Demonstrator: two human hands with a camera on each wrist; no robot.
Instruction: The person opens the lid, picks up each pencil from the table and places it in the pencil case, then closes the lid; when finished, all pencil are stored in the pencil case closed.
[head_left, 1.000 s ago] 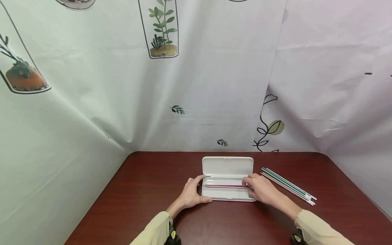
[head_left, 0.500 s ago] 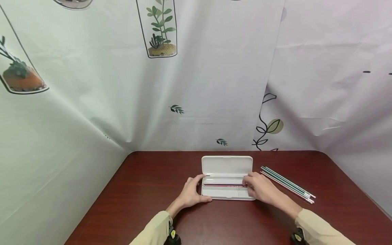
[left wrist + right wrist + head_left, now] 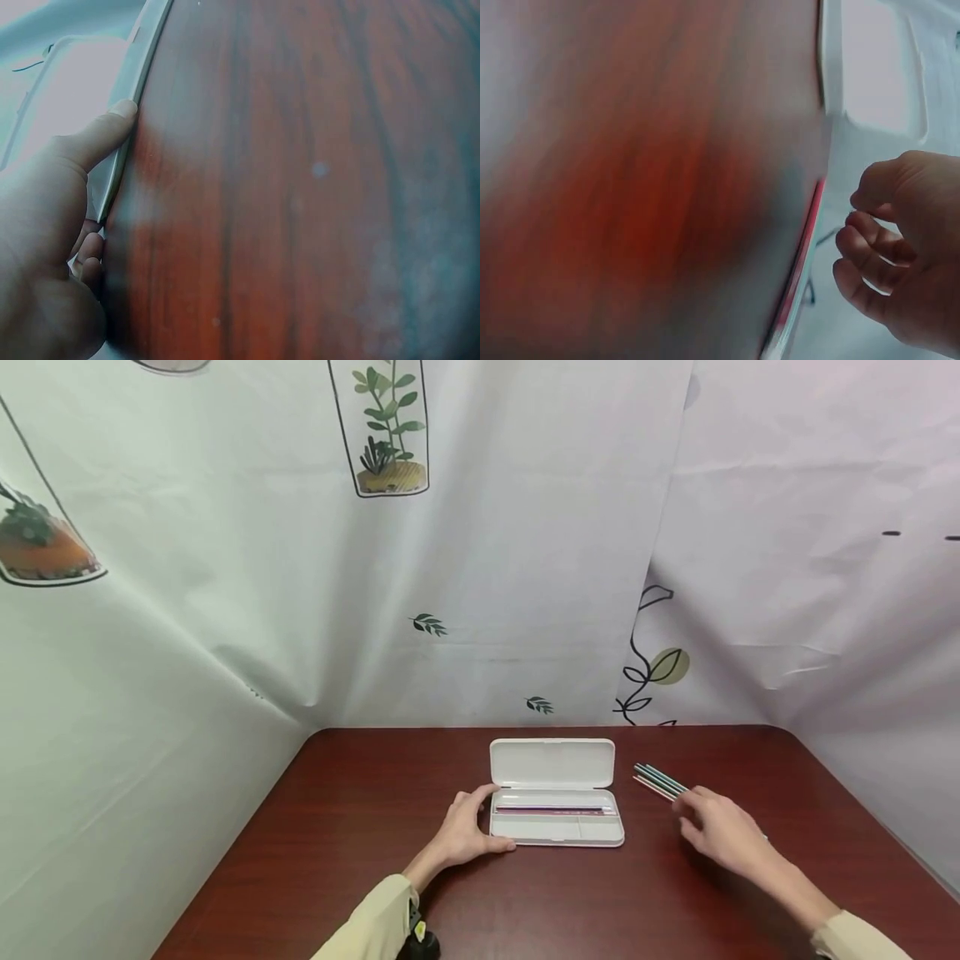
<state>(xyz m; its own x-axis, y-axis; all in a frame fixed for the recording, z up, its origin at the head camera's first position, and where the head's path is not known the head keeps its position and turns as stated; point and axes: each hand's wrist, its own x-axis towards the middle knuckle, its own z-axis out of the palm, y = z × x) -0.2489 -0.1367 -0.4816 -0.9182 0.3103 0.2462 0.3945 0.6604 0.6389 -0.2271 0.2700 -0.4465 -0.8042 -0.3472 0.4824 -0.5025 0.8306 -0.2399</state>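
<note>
A white pencil case point(image 3: 536, 841) lies on the table with its lid raised at the back. Inside it are a dark purple pencil and a reddish one point(image 3: 551, 811), side by side. My left hand point(image 3: 461, 833) holds the case's left end, thumb on the front edge and fingers at the back corner; in the left wrist view the thumb presses the rim. My right hand point(image 3: 723, 831) hangs over a bundle of green and pale pencils point(image 3: 660, 782), hiding their near part. Its fingers are loosely curled, with nothing between them in the right wrist view.
The dark red wooden table point(image 3: 375, 777) reaches back to a white printed curtain point(image 3: 480, 568), which also closes off the left and right sides.
My right hand has let go of the reddish pencil inside the case and moved right, over the pencil bundle. The left hand stays on the case; the head view shifts slightly.
</note>
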